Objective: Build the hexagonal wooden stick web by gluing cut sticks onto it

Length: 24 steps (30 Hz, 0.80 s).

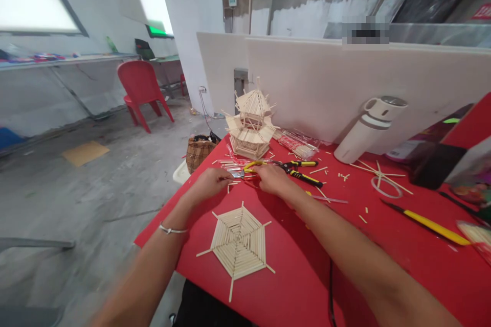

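Note:
My left hand [213, 182] is over the far left part of the red table, its fingers pinched at a small silver-grey piece [238, 174]. Opposite it, my right hand [271, 179] curls its fingers at a curved yellow handle [253, 164]; the tool's full shape is partly hidden. Pliers with black and yellow grips [305, 178] lie just beyond my right hand. A flat six-sided stick panel [238, 240], with spokes poking out, rests nearer to me. Behind my hands stands a two-tiered pagoda model [251, 127] made of sticks.
Bagged sticks [297, 144] lie beside the pagoda. A white flask [368, 130], tape ring [386, 187] and yellow cutter [435, 226] are on the right of the red table [299, 265]. A woven basket [201, 150] and red chair [141, 87] stand left.

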Tool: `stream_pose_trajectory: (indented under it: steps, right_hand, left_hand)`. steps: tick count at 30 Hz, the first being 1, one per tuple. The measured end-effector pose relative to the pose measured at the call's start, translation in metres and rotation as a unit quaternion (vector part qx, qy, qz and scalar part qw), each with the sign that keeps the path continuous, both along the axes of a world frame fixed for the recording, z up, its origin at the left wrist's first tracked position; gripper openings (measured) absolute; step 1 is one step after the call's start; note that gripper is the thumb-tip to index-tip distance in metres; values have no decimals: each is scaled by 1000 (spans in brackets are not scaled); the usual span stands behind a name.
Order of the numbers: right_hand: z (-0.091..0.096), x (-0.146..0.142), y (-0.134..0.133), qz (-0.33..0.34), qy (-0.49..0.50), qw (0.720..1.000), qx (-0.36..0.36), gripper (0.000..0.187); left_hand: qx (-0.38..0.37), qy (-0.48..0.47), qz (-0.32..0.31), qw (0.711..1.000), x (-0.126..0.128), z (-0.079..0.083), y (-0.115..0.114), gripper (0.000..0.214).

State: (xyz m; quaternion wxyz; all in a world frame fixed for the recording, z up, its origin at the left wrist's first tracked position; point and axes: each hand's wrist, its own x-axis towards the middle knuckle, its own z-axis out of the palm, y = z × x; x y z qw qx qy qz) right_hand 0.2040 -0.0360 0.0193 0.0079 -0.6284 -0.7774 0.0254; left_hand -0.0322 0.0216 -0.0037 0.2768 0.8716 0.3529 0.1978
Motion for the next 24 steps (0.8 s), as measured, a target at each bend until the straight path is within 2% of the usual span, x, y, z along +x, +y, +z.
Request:
stream_pose_trajectory:
  steps: [4, 7, 10, 13, 18, 24]
  right_hand:
    - [-3, -2, 19, 10, -47, 998, -35, 38]
    - [-3, -4, 24, 23, -68, 996, -46, 41]
    - [1, -5, 31, 31, -79, 995, -59, 47]
    - [8, -4, 41, 38, -79, 993, -79, 49]
    - [19, 8, 56, 26, -61, 990, -120, 31]
    - [10, 25, 64, -11, -28, 991, -128, 33]
  left_hand:
    - [11, -14, 11, 1000, 1, -17, 7, 22]
    - [49, 15, 20, 998, -2, -25, 4, 22]
    - [116, 65, 40, 990, 0, -25, 1, 23]
    - [149, 123, 57, 980, 5, -23, 0, 26]
    - [146, 171, 69, 972, 12, -21, -2, 28]
    - [142, 215, 114, 959, 18, -22, -1, 30]
